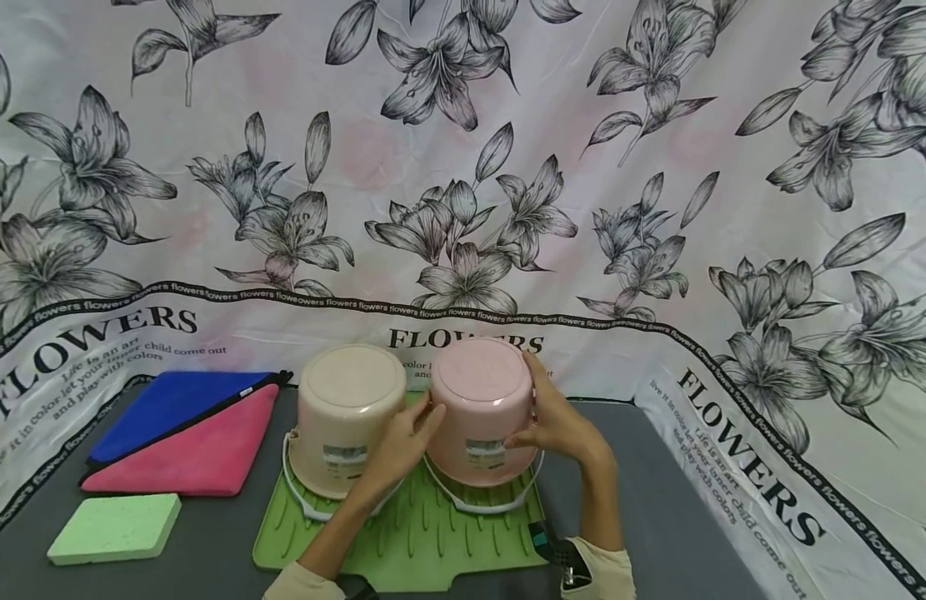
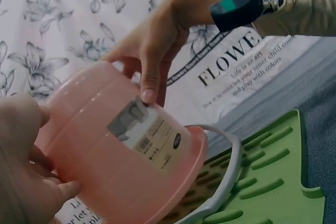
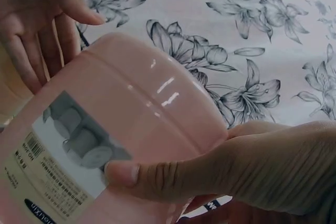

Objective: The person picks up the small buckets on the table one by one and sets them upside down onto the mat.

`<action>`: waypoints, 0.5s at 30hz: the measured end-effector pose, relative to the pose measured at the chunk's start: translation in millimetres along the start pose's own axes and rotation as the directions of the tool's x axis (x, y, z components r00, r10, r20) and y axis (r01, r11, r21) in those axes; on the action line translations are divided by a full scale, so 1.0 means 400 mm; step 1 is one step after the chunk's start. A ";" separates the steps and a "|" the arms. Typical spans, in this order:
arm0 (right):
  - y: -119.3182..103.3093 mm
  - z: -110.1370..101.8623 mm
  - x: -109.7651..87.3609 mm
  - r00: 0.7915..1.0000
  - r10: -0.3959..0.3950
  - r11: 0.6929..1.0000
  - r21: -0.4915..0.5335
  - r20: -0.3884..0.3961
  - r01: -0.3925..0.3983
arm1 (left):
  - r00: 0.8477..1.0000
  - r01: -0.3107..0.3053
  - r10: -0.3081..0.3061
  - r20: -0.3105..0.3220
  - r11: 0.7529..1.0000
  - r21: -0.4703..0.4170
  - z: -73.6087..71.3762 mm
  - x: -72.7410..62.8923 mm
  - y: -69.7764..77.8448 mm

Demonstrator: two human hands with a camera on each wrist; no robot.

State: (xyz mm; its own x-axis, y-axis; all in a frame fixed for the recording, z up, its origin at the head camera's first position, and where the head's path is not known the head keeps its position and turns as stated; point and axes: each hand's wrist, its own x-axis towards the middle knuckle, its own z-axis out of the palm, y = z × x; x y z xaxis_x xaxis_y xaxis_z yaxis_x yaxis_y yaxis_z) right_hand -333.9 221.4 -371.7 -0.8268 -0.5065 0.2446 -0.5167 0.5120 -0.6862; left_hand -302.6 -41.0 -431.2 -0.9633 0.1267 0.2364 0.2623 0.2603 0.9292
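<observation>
An upside-down pink bucket (image 1: 481,417) stands toward the back of a green drying mat (image 1: 425,550), its pale handle lying around the rim. My right hand (image 1: 560,417) grips its right side, the thumb over the printed label (image 3: 79,150) and the fingers round the far side. On the other side, my left hand (image 1: 402,442) is between the two buckets, its fairly straight fingers (image 3: 31,56) against the pink wall. Left of it, a cream bucket (image 1: 350,425) also sits upside down on the mat, partly hidden by my left forearm.
A blue and pink zippered pouch (image 1: 185,433) lies on the grey table (image 1: 673,517) at the left. In front of it is a light green sponge-like block (image 1: 116,529). A floral cloth (image 1: 463,167) hangs behind and along the sides.
</observation>
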 end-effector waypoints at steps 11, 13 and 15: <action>0.000 0.007 -0.011 0.984 0.143 0.989 -0.042 0.105 -0.139 | 0.992 0.080 -0.056 0.113 0.973 -0.217 -0.003 -0.005 -0.042; -0.001 0.002 -0.017 0.975 0.182 0.983 -0.020 0.126 -0.181 | 0.991 0.075 -0.048 0.123 0.972 -0.223 -0.003 -0.004 -0.040; 0.000 -0.003 -0.020 0.968 0.209 0.978 -0.004 0.136 -0.211 | 0.991 0.066 -0.038 0.126 0.973 -0.223 -0.004 -0.003 -0.037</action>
State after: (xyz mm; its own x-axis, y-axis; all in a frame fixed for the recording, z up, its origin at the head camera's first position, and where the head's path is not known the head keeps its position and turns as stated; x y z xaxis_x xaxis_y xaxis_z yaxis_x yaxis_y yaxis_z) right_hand -327.5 226.5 -372.8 -0.8786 -0.4775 0.0004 -0.3320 0.6103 -0.7193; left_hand -305.5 -46.6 -444.9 -0.9578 0.2365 0.1631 0.1791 0.0476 0.9827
